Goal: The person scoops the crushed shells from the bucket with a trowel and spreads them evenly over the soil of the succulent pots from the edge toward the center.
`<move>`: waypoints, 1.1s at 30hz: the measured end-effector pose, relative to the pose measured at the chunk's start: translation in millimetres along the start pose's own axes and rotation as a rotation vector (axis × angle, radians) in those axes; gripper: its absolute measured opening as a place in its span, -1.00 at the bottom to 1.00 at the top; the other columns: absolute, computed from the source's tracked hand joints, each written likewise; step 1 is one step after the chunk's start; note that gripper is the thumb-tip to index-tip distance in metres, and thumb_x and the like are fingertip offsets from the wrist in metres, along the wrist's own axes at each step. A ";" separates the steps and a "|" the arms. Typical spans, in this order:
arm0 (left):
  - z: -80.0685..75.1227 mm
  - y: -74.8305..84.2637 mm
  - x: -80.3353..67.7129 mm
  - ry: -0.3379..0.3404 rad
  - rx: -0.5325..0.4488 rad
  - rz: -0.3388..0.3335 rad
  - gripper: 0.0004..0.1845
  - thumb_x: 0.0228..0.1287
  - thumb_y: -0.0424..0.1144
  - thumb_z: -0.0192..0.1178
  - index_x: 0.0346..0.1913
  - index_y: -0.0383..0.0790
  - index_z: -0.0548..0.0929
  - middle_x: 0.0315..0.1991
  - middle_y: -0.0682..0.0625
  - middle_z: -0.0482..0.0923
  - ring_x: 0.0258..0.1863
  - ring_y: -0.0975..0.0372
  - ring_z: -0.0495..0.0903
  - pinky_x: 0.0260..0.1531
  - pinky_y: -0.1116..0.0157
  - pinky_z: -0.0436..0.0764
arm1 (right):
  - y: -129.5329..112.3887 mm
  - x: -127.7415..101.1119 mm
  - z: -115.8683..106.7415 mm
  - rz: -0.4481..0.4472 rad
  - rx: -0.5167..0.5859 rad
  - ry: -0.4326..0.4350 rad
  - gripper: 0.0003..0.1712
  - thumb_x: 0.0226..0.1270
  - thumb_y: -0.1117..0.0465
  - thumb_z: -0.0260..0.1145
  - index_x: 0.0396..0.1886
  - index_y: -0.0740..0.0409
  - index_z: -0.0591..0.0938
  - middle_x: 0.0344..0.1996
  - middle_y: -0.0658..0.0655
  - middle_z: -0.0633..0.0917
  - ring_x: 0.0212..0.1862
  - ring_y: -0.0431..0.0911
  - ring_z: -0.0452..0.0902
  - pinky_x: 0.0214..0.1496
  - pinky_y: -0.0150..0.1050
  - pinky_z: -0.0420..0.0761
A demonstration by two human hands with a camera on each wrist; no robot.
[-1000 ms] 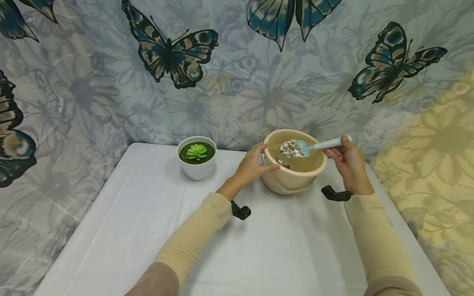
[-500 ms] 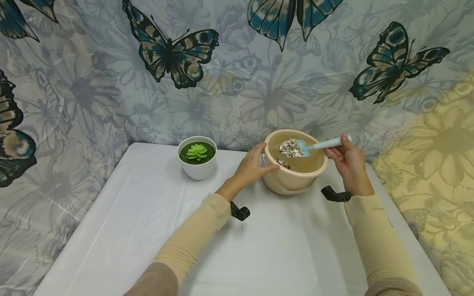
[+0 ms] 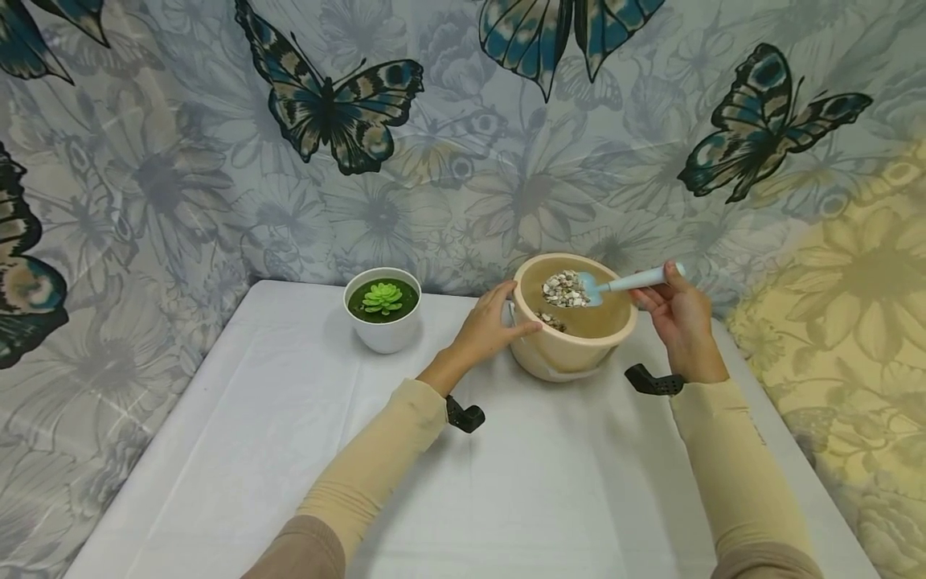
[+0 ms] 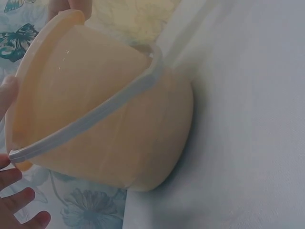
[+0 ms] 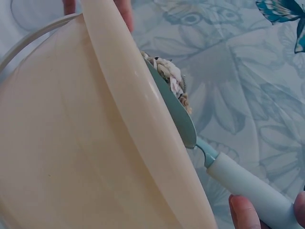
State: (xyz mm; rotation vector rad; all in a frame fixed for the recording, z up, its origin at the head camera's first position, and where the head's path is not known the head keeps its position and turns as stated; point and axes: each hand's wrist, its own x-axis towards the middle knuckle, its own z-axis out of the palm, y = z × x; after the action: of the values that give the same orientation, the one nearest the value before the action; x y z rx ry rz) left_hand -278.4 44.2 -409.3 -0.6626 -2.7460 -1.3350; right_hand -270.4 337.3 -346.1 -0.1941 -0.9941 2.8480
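- nearest you, your two beige sleeves [image 3: 376, 462] come in from five and seven o'clock over the white table [image 3: 528, 507].
- just beyond the cuffs, a black wrist camera [image 3: 466, 416] sits at each of your wrists.
- your right hand [image 3: 678, 326] is at three o'clock of the bucket [image 3: 557, 352], thumb and fingers clamped on the white grip of the scoop [image 3: 628, 281]; your hands are well apart, on opposite sides of the bucket.
- your left hand [image 3: 485, 330] touches the bucket's rim, fingers spread toward nine o'clock and thumb at about eight.
- the bucket stands upright on the table at one o'clock from you, mouth up, its pale bail [image 4: 100, 111] lowered across the wall.
- you have the scoop above the bucket's mouth, its long axis crosswise to you and nearly level: blade toward nine o'clock, dipping slightly, grip end toward three. from the right wrist, the blade points between ten and eleven.
- the blade carries a heap of shell-like pieces [image 3: 564, 289]; more pieces [image 3: 551, 322] lie inside the bucket, below it.
- at nine o'clock of the bucket, well apart, stands a white pot [image 3: 383, 336] with a green succulent [image 3: 382, 297].
- farthest, at twelve, hangs a floral backdrop [image 3: 470, 193] printed with butterflies [image 3: 329, 108].
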 end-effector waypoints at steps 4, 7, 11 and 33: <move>-0.6 -1.6 -1.3 -0.003 -0.007 -0.002 -0.08 0.20 0.24 0.26 0.51 -0.05 0.14 0.52 -0.02 0.13 0.51 0.06 0.13 0.43 -0.01 0.26 | 1.2 -0.6 0.9 -0.001 -0.001 0.012 -0.87 0.39 0.29 0.21 -0.20 0.31 0.55 -0.45 0.37 0.73 -0.32 0.18 0.76 -0.25 -0.02 0.72; -1.0 -3.0 -1.5 -0.002 -0.003 0.002 -0.08 0.20 0.24 0.26 0.51 -0.06 0.15 0.52 -0.03 0.14 0.51 0.06 0.12 0.44 0.00 0.25 | 1.4 -0.2 1.7 0.004 0.004 0.016 -0.87 0.39 0.29 0.21 -0.21 0.31 0.55 -0.46 0.37 0.73 -0.33 0.18 0.76 -0.25 -0.02 0.72; -1.9 -5.1 -2.3 0.000 0.010 -0.001 -0.08 0.21 0.26 0.23 0.51 -0.06 0.14 0.51 -0.04 0.14 0.51 0.05 0.13 0.44 -0.01 0.25 | 1.0 0.6 2.8 0.012 0.009 0.023 -0.87 0.40 0.29 0.20 -0.22 0.31 0.55 -0.47 0.36 0.73 -0.34 0.18 0.76 -0.25 -0.02 0.72; -16.4 -14.4 -8.5 0.013 0.050 -0.005 -0.10 0.22 0.25 0.23 0.51 -0.06 0.16 0.49 -0.07 0.16 0.49 0.00 0.15 0.43 -0.04 0.23 | -1.0 -1.4 17.9 0.015 0.009 0.018 -0.88 0.36 0.29 0.25 -0.19 0.25 0.53 -0.46 0.34 0.72 -0.35 0.16 0.76 -0.29 -0.03 0.73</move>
State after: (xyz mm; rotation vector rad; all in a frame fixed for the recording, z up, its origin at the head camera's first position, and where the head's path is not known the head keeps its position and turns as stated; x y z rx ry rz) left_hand -278.9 20.9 -411.3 -0.6424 -2.7627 -1.2618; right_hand -271.8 326.9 -331.5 -0.2271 -0.9797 2.8585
